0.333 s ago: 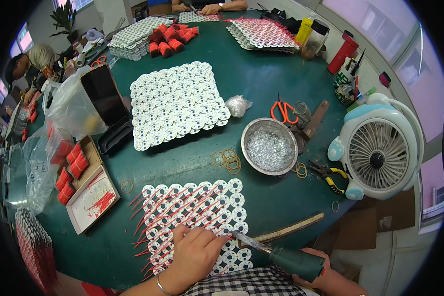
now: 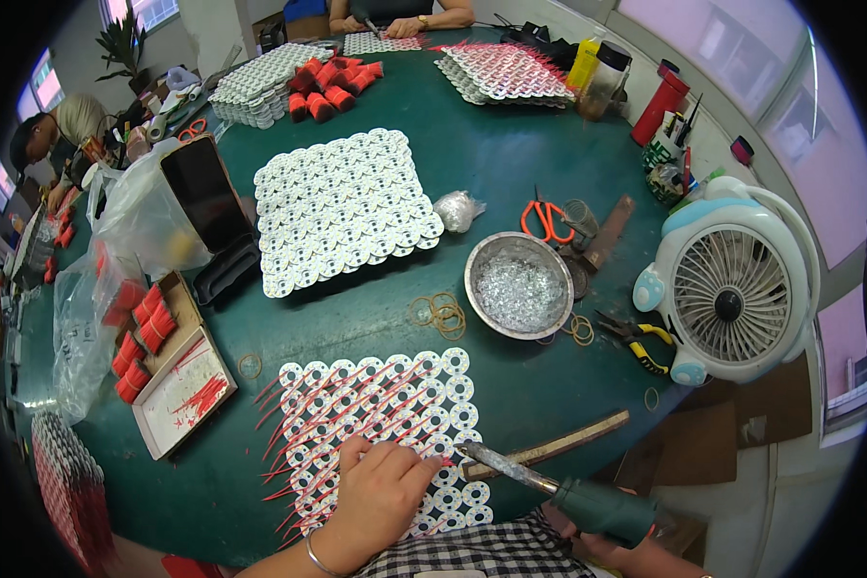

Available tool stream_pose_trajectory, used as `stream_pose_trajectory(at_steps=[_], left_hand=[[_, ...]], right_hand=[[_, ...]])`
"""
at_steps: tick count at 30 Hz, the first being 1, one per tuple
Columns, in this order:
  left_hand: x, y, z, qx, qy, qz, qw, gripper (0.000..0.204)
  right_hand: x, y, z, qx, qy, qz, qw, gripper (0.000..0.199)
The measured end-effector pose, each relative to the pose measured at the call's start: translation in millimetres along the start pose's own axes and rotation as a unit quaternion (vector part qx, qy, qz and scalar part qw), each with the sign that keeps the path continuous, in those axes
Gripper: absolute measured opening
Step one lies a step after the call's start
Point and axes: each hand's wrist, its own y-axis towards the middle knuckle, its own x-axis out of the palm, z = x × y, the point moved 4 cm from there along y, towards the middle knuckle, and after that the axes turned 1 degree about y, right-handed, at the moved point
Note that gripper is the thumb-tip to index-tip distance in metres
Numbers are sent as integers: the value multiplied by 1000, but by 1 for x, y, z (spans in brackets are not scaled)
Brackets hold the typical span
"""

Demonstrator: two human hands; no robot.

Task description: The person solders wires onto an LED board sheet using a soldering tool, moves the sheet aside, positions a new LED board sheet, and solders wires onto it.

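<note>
On the table in front of me lies a panel of round white circuit boards (image 2: 467, 416), with thin red wires (image 2: 356, 409) slanting across its rows. My left hand (image 2: 380, 491) rests on the panel's lower part, finger and thumb pinched at a red wire near the right-hand columns. A soldering iron (image 2: 602, 511) with a dark green handle is gripped in my right hand (image 2: 595, 549), which is partly hidden behind that handle. The iron's metal tip hovers over the panel's right edge, just right of my left fingertips.
A wooden strip (image 2: 549, 445) lies right of the panel. Beyond are a metal bowl (image 2: 518, 287) of clear bits, pliers (image 2: 645, 347), orange scissors (image 2: 549, 220) and a fan (image 2: 732, 299). A stack of white boards (image 2: 347, 212) stands farther back. Left is a box (image 2: 185, 385) with red wires.
The soldering iron has shifted right, its tip drawing off a little from my left fingertips. My left hand keeps its place on the panel. The whole view has shifted slightly.
</note>
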Motion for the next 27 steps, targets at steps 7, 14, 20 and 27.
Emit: stream_pose_trajectory(at_steps=[7,14,20,27], left_hand=[[-19,-3,6,23,12,68,997,18],[-8,-14,5,59,40,7,997,14],[-5,-18,3,64,23,15,998,14],[-5,-17,2,65,22,17,997,13]], right_hand=[[24,-23,11,-2,-4,26,1000,34],[47,-25,7,-18,-24,48,998,33],[51,-25,1,-34,-51,52,997,33],[58,-13,-9,-45,-70,49,995,32]])
